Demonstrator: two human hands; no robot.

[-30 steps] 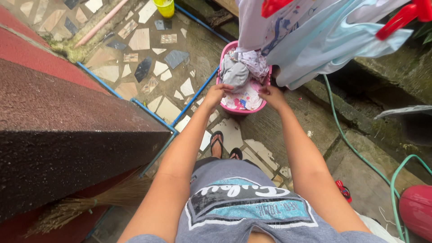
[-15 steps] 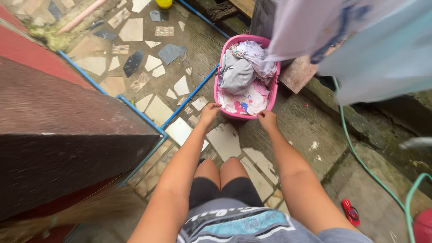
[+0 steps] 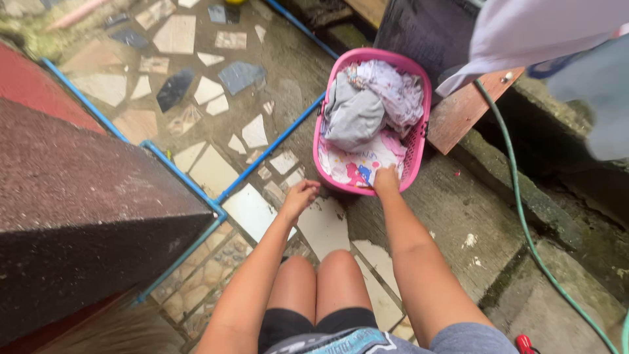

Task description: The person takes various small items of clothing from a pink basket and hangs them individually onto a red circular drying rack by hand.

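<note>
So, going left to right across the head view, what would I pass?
Dark red ledge → blue pipe → left hand → right hand on the pink laundry basket → wooden board → green hose.

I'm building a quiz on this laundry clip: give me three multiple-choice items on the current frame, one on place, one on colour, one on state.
1. Where is the right hand?
A. on the basket's near end, on the clothes
B. on the hose
C. on a knee

2. What colour is the basket?
A. blue
B. pink
C. green

3. How is the left hand?
A. gripping the basket rim
B. holding the grey cloth
C. off the basket, holding nothing

Answers: 1 A, its fingers rest on the printed cloth; 2 B, rim and wall are pink; 3 C, it hangs over the tiles.
</note>
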